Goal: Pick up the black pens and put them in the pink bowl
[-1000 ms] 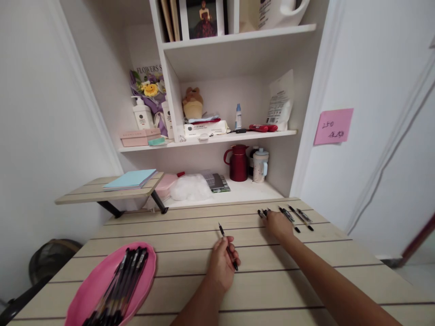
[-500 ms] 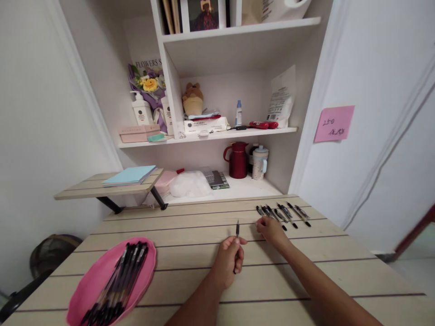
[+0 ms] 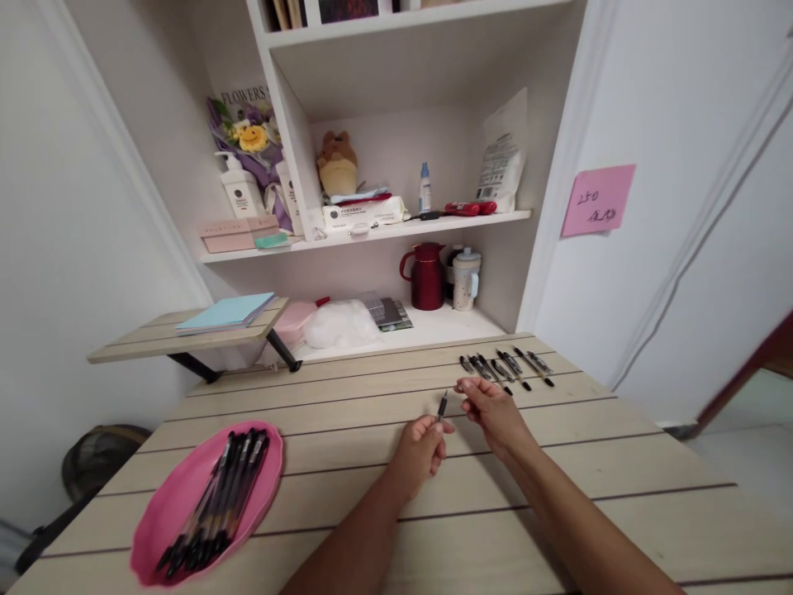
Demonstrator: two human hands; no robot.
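My left hand (image 3: 421, 446) is closed round a black pen (image 3: 442, 406), whose tip sticks up past my fingers. My right hand (image 3: 492, 409) hovers just right of that tip, thumb and fingers curled towards it; I see nothing in it. Behind my right hand a row of several black pens (image 3: 505, 368) lies side by side on the light wooden table (image 3: 384, 529). At the near left a pink tray (image 3: 167, 512) holds several more black pens (image 3: 216, 500).
White shelving stands behind the table with a red jug (image 3: 427, 277), a lidded cup (image 3: 463, 279), a white bag (image 3: 340, 324), bottles and a plush toy. A small raised desk (image 3: 154, 339) carries blue paper at the left. A pink note (image 3: 598, 201) is stuck on the right wall.
My right hand drew back from the pen row towards my left hand. My left hand turned the pen upright and raised it a little. The camera tilted downward.
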